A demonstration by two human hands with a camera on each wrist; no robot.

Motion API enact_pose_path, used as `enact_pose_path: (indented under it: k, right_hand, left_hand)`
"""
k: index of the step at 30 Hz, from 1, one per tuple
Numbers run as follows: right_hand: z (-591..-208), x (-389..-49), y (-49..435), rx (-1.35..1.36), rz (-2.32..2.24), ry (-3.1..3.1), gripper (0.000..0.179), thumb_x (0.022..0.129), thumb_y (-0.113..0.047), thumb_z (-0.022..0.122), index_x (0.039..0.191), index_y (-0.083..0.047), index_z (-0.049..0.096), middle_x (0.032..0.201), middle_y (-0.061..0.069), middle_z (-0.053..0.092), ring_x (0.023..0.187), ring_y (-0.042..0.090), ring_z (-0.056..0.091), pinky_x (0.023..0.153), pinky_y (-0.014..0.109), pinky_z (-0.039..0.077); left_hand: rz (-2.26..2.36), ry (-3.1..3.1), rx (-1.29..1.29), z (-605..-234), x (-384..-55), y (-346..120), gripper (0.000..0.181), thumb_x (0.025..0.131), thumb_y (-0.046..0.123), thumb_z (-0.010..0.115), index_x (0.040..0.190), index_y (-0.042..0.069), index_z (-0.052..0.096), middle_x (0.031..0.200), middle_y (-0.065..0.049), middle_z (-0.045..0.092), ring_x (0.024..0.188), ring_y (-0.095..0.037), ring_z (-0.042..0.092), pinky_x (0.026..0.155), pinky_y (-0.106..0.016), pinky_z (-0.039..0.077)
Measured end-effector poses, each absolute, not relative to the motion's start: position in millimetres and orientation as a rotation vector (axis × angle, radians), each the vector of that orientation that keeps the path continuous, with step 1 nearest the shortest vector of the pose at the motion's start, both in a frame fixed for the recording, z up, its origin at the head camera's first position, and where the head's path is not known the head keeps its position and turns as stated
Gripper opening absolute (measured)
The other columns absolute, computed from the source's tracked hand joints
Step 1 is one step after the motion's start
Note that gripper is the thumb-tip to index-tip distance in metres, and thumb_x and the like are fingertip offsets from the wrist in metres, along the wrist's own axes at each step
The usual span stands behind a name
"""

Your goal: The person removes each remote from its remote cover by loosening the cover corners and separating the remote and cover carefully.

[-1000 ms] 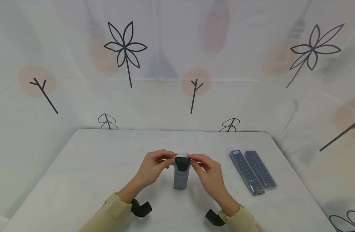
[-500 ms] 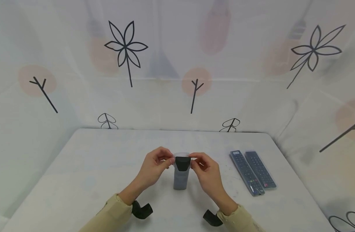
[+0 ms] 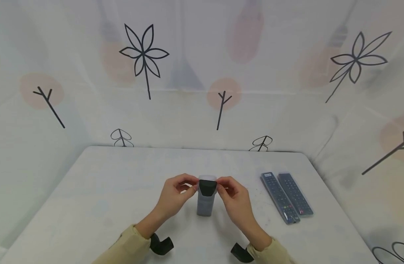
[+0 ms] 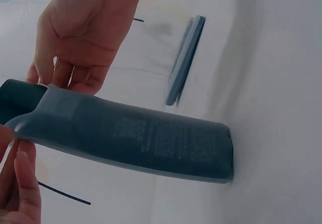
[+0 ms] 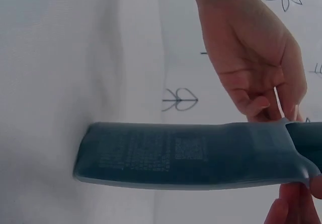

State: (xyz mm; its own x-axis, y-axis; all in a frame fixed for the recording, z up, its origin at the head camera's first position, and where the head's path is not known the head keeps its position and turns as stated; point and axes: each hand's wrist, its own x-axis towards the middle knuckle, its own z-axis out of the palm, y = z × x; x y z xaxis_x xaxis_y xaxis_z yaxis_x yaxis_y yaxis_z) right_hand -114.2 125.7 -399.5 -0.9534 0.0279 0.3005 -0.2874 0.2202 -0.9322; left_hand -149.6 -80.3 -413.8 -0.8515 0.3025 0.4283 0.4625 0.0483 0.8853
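A dark remote control [image 3: 207, 188] stands upright on the table, in a translucent protective sleeve [image 3: 205, 206]. Its dark end pokes out at the sleeve's upper opening, and the right wrist view shows faint print [image 5: 146, 148] through the film. My left hand [image 3: 174, 193] pinches the sleeve's upper rim on the left side between thumb and fingers. On the opposite side my right hand [image 3: 236, 200] pinches the rim the same way. In the left wrist view the right hand [image 4: 85, 38] appears above the remote, and part of the left hand shows at the lower left edge.
Two more remote controls in clear covers lie side by side on the right: a longer one [image 3: 281, 198] and a shorter one [image 3: 295, 194]. The white table [image 3: 89, 205] meets a printed cloth backdrop [image 3: 188, 121] at its far edge.
Both hands shift slightly at the sleeve's rim, the fingers a little lower in the head view now. The remote stays upright in about the same spot.
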Motion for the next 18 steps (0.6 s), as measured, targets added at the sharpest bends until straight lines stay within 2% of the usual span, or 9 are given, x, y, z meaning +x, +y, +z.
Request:
enact_pose_path:
  k: [7,18]
  right_hand:
    - [-402.2,-115.5,122.2,0.379,1.582,-2.173,0.022,0.089,0.011,0.067,0.101,-0.007,0.071,0.092,-0.001,0.069,0.083,0.016,0.065,0.077,0.026,0.055]
    - [-404.4,-117.7,123.1,0.407,1.513,-2.175,0.027,0.087,0.013,0.068,0.104,-0.008,0.071,0.095,-0.001,0.070,0.081,0.015,0.063,0.075,0.026,0.055]
  left_hand:
    - [-1.891,-2.129,-0.751,-415.1,-149.4,-74.2,0.021,0.089,-0.007,0.067,0.101,0.008,0.072,0.096,-0.003,0.069,0.091,-0.023,0.065,0.070,-0.029,0.057]
    - [-1.827,-2.196,-0.702,-411.6,-150.1,-71.6,0.024,0.087,-0.006,0.070,0.100,0.013,0.072,0.095,0.001,0.067,0.089,-0.018,0.062,0.064,-0.027,0.054]
